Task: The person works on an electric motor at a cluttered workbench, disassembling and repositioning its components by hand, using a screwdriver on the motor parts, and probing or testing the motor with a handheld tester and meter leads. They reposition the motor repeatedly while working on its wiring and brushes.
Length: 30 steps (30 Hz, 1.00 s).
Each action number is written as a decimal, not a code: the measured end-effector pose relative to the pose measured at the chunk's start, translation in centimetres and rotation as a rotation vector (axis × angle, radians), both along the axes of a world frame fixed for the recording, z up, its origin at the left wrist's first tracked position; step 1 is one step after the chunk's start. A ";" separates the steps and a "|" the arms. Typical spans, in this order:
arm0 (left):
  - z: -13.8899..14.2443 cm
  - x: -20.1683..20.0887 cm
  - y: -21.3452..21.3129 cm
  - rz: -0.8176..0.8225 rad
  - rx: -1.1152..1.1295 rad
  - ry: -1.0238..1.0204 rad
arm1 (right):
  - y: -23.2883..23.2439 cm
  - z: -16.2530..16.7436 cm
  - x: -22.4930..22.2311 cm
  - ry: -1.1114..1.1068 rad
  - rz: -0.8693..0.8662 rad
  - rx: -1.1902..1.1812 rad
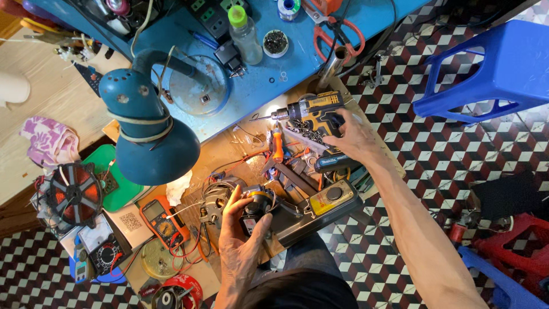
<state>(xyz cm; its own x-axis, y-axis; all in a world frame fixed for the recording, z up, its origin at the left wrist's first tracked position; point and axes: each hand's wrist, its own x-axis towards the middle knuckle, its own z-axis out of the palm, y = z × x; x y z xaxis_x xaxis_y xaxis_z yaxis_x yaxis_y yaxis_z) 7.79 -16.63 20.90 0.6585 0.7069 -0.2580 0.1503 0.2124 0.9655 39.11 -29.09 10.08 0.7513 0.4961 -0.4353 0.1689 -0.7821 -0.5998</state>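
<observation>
My right hand grips the handle of a yellow and black cordless drill that lies over an open drawer of tools, its bit pointing left. My left hand holds a small round motor part with a yellow and black body, close to my lap. The part is joined to a long dark appliance housing with a yellow panel and a round button, which rests across the drawer's front edge.
A blue desk lamp hangs over the blue workbench. An orange multimeter, a second meter, a copper coil, scissors, a plastic bottle and a blue stool surround me.
</observation>
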 end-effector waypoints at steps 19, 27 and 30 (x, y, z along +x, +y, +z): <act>-0.5 -5.4 5.2 0.248 0.146 -0.016 | -6.7 0.0 -12.8 -0.148 -0.396 0.016; -0.7 -12.6 6.2 0.502 0.239 0.163 | -1.9 0.8 -16.7 -0.110 -0.209 0.301; -0.7 -16.0 6.4 0.592 0.198 0.157 | -0.3 2.2 -18.9 -0.092 -0.137 0.379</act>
<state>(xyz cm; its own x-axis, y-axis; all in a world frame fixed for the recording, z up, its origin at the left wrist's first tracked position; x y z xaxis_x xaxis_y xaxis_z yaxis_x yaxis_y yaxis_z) -8.22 -10.24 20.23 0.1071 0.9834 -0.1468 0.2046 0.1226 0.9711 20.21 -29.35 12.26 0.8485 0.5014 -0.1691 0.1449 -0.5275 -0.8371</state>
